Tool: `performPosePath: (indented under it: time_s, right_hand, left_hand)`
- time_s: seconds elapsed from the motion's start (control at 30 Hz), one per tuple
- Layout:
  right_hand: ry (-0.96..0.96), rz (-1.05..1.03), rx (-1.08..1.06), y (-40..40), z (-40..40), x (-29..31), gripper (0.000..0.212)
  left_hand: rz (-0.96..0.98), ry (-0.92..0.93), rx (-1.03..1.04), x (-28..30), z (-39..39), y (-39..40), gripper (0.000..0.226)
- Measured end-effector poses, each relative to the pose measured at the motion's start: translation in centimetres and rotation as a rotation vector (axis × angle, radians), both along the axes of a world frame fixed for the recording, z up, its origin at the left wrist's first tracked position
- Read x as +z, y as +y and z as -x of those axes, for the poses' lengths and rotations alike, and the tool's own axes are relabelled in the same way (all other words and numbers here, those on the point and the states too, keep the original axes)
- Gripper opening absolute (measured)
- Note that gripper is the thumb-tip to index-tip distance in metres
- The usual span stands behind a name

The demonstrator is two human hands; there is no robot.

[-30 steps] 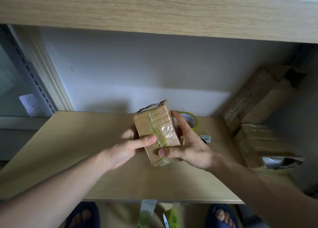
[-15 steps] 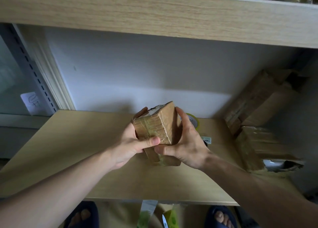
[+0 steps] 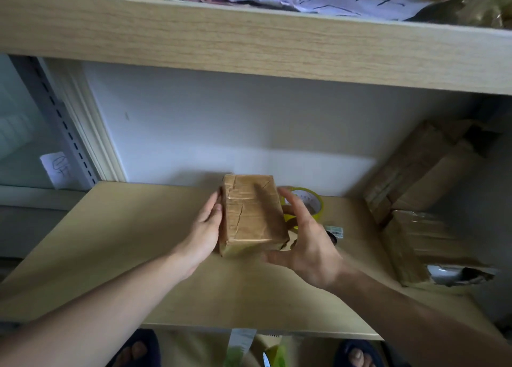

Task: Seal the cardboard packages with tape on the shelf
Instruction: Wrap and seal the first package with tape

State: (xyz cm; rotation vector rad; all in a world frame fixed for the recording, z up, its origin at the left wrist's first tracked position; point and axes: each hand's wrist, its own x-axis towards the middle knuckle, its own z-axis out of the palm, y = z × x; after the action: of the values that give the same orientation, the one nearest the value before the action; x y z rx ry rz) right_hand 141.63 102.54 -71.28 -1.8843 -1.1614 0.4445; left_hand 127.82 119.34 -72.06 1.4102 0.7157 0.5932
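Observation:
A small cardboard package (image 3: 253,214) wrapped in clear tape stands on the wooden shelf (image 3: 124,242), near the back wall. My left hand (image 3: 206,228) lies flat against its left side with straight fingers. My right hand (image 3: 310,242) is spread beside its right side, thumb near the lower front corner; whether it touches the box is unclear. A yellow-cored roll of tape (image 3: 311,200) lies just behind my right hand, partly hidden by it.
Several larger cardboard packages (image 3: 415,172) are piled at the shelf's right end, one torn open (image 3: 457,275). A small labelled item (image 3: 335,231) lies by the tape. The upper shelf board (image 3: 249,42) hangs overhead. A metal upright (image 3: 63,128) stands left.
The package was held up and turned in both hands; now it rests on the shelf with a different face up. Both hands have loosened from gripping to lying beside it.

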Motion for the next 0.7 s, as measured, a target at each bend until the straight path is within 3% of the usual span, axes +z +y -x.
performPosePath:
  time_s: [0.03, 0.13, 0.17, 0.27, 0.33, 0.5, 0.7]
  right_hand:
    - [-0.016, -0.010, -0.017, 0.2, 0.1, -0.1, 0.117]
    - [-0.003, -0.031, -0.052, 0.5, -0.1, -0.4, 0.113]
    - [0.003, -0.029, -0.057, 0.5, -0.2, -0.6, 0.112]
    - [0.015, -0.019, -0.068, 0.4, -0.1, -0.6, 0.106]
    - [0.025, -0.019, -0.067, 0.7, -0.1, -0.5, 0.098]
    - [0.012, -0.025, -0.082, 1.2, 0.2, 0.1, 0.085]
    - [-0.017, -0.072, -0.049, 1.9, 1.4, 0.9, 0.079]
  left_hand:
    - [0.018, 0.014, -0.016, -0.2, 0.0, 0.1, 0.048]
    - [0.079, 0.050, -0.143, -0.2, 0.4, 0.4, 0.084]
    - [0.088, 0.045, -0.158, -0.2, 0.5, 0.5, 0.084]
    - [0.020, 0.060, -0.093, -0.2, 0.2, 0.6, 0.039]
    - [-0.093, 0.116, -0.064, 0.1, 0.1, 0.9, 0.024]
    - [-0.214, 0.221, -0.020, -0.4, 0.6, 2.7, 0.017]
    - [0.055, 0.154, 0.004, -0.8, 2.1, 4.5, 0.021]
